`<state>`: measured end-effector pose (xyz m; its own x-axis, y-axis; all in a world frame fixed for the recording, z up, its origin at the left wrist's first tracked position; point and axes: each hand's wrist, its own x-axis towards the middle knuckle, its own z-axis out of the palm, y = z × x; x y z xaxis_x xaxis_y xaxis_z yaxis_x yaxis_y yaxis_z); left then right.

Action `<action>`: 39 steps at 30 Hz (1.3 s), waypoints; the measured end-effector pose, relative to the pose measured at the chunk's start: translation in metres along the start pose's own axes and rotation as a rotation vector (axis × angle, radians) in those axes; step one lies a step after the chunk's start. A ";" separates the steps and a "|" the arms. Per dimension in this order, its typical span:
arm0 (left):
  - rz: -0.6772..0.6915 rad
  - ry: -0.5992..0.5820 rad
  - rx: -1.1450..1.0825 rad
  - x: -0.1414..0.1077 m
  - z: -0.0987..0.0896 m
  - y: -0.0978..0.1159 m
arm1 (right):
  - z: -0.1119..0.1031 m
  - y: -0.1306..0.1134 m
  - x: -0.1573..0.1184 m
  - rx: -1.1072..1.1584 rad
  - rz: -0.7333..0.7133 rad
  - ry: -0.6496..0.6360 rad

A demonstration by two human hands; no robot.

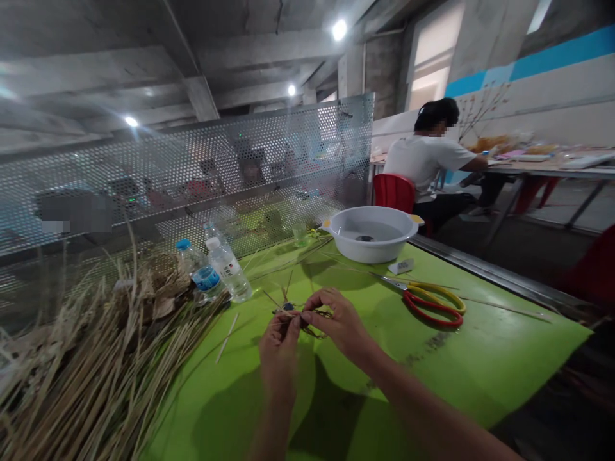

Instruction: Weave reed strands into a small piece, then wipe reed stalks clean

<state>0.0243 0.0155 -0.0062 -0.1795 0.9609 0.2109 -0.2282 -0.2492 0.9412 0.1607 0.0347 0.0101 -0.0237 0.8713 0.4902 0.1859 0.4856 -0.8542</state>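
Observation:
Close together over the green tabletop (pixel 365 410), both my hands pinch a small woven piece of dried straw (pixel 314 330). My left hand (pixel 281 342) grips its near left side with thumb and fingers. My right hand (pixel 336 320) is closed on the right side, thumb tip almost touching the left thumb. Loose straw ends stick up beyond my fingers, and a looped part shows under the right hand. Much of the woven piece is hidden by my fingers. Scissors (pixel 435 306) with red and yellow handles lie to the right.
A white basin (pixel 377 246) of water stands at the back. Two plastic bottles, one blue-capped (pixel 196 272) and one white-capped (pixel 228 269), stand by a large straw heap (pixel 110 358) at left. A perforated metal screen (pixel 269 173) borders the back. A person (pixel 423 153) sits at another table.

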 end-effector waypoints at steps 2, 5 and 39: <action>-0.037 -0.015 0.006 0.000 0.000 0.001 | 0.002 0.003 0.000 0.092 0.074 -0.013; -0.121 -0.033 -0.025 -0.002 0.000 0.005 | 0.005 0.009 0.001 0.382 0.248 -0.043; 0.115 0.083 0.186 0.011 -0.025 0.025 | -0.008 0.009 0.005 0.693 0.375 -0.067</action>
<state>-0.0070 0.0171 0.0135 -0.2736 0.9124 0.3044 -0.0227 -0.3225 0.9463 0.1698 0.0431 0.0060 -0.1437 0.9774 0.1554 -0.4609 0.0729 -0.8844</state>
